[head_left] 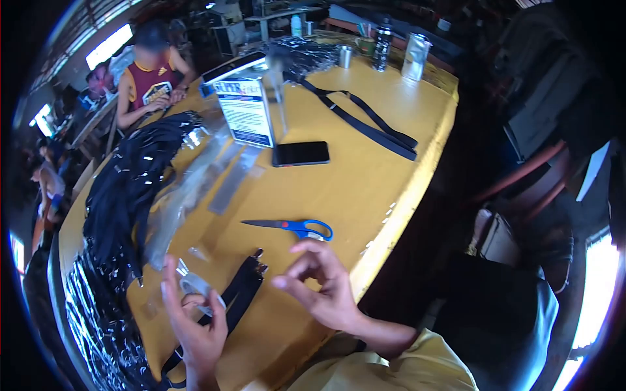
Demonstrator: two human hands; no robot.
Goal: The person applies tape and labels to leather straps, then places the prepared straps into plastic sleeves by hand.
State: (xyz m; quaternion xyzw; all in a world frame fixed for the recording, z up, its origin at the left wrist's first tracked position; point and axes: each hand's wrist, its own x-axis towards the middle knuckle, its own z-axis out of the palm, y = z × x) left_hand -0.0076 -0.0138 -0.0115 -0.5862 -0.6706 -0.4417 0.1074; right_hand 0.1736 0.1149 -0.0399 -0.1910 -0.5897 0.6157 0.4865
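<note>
1. In the head view, from where I stand, the left hand is raised over the near part of the yellow table, its fingers loosely curled around a clear plastic piece. I cannot tell whether they pinch it or only rest against it.
2. The right hand is raised too, thumb and forefinger curved towards each other with a gap between, and I see nothing in its grasp.
3. 1 black strap lies on the table just beside the left hand, its metal clips pointing away from the person. I'd guess thin plastic like this handles best when 2 fingertips take it by an edge, so it neither creases nor clings.
4. The blue-handled scissors lie just beyond the right hand, blades pointing left. To my eye, the forearm should stay clear of those tips, and the metal clips shouldn't snag the film.
5. Farther out are a black phone, a printed box and some clear strips. A heap of black straps runs down the left side; lifting 1 at a time should avoid tangles.
6. Another person sits across the table, at the far left.
</note>
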